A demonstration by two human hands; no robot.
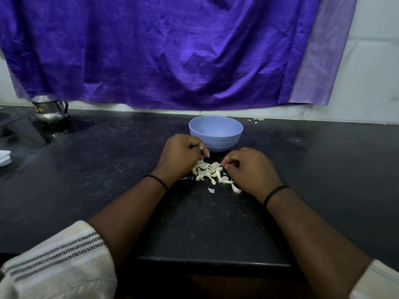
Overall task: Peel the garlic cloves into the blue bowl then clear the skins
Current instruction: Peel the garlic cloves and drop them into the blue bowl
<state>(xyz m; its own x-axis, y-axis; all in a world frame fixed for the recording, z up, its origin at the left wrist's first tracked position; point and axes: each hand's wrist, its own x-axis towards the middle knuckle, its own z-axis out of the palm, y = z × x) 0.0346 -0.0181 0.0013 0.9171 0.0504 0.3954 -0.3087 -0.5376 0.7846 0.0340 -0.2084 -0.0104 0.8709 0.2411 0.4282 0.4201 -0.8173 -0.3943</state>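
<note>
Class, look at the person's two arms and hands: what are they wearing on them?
Both forearms are bare. Each wrist has a thin black band: left wristband, right wristband. The left sleeve is cream woven cloth with dark patterned stripes, pushed up. The right sleeve is also cream. No rings show on the left hand or right hand.

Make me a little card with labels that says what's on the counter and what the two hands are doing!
place: dark counter with a purple cloth hanging behind
bowl: blue bowl, upright, beyond the hands; its contents are not visible
pile: garlic pieces and skins lying loose on the counter between the hands
left hand: fingers curled, pinching a small pale bit at the pile's edge
right hand: fingers curled at the pile; what it holds is hidden
also there: metal pot at the far left
</note>
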